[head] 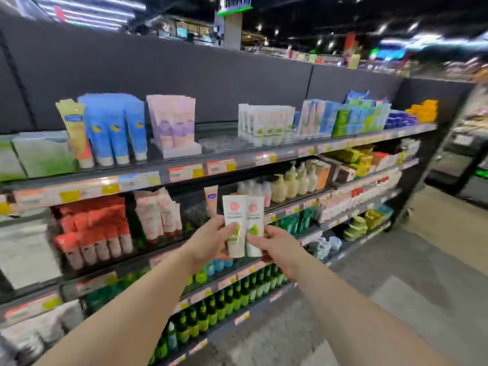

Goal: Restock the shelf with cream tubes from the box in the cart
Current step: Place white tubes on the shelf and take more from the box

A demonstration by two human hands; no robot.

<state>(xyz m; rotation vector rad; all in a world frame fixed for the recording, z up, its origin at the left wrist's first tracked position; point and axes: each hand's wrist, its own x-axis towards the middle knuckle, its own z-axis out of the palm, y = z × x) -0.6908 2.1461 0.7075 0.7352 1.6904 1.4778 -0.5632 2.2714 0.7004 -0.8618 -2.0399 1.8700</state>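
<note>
The place was a big shop, dark up high, with small bright lights spread over the black ceiling. A long dark shelf unit ran from the near left to the far right, with a tall grey back panel at the top. Little orange and yellow price tags lined the shelf edges. The floor on the right was grey and tan. A grey pillar stood far behind the shelves.

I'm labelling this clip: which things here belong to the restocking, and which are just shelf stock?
In the job:
left hand
right hand
two white cream tubes
matching white tubes on top shelf

Not in it:
blue tubes
green bottles
</note>
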